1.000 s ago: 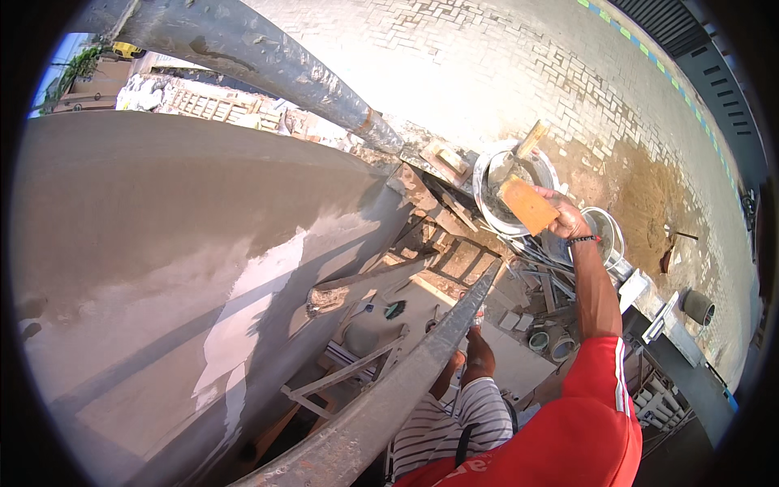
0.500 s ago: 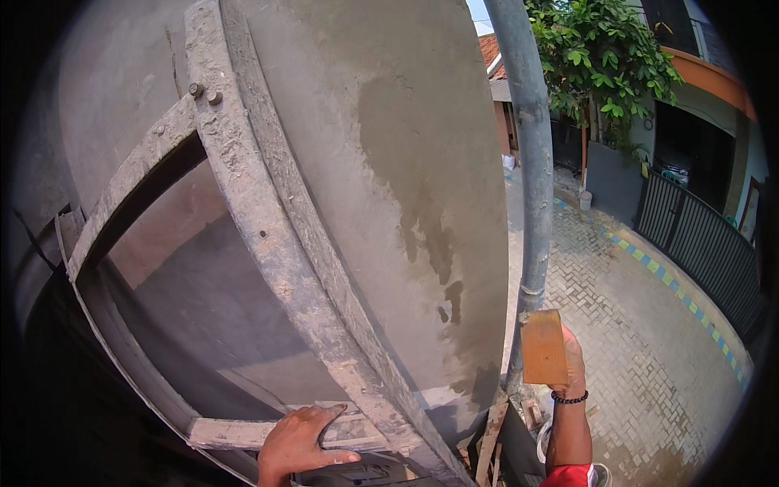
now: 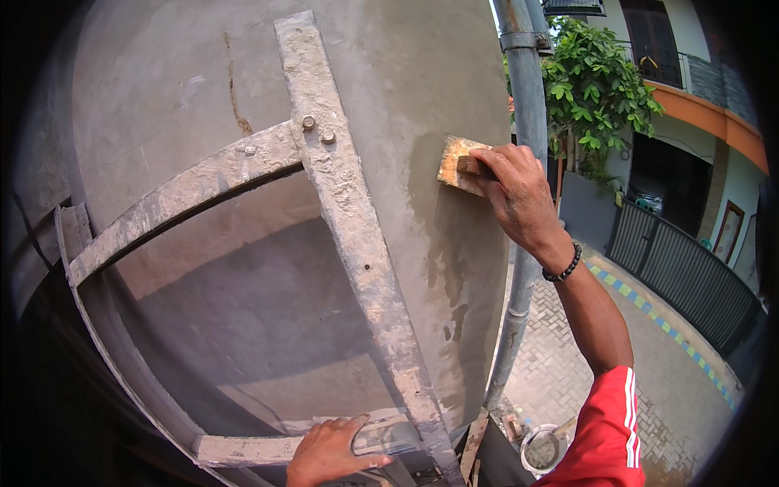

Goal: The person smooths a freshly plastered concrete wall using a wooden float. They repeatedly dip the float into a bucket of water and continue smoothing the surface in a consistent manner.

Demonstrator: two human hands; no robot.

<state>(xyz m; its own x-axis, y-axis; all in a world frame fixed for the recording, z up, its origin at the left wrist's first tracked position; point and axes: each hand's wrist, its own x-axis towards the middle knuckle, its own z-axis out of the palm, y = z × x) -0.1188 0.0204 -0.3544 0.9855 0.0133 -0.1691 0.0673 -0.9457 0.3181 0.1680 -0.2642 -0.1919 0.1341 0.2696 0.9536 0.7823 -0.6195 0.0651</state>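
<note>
Wooden float is lying against a grey plastered wall, near the wall's right edge and over a darker, damp-looking patch; the right hand is gripping it by its handle, fingers clamped on that piece, while a dark beaded bracelet is circling the wrist and a red sleeve with white stripes is covering the upper arm; the left hand is resting on the crossbar of a crusted metal frame, thumb and forefinger standing apart; the frame's post is slanting down toward the wall's lower right corner, two bolts showing where a curved brace is meeting it; a grey pole is rising just beside the wall's right edge; a white bucket is standing near the pole's foot, holding greyish material; beyond, a leafy tree and a dark gate are lining a paved lane.
</note>
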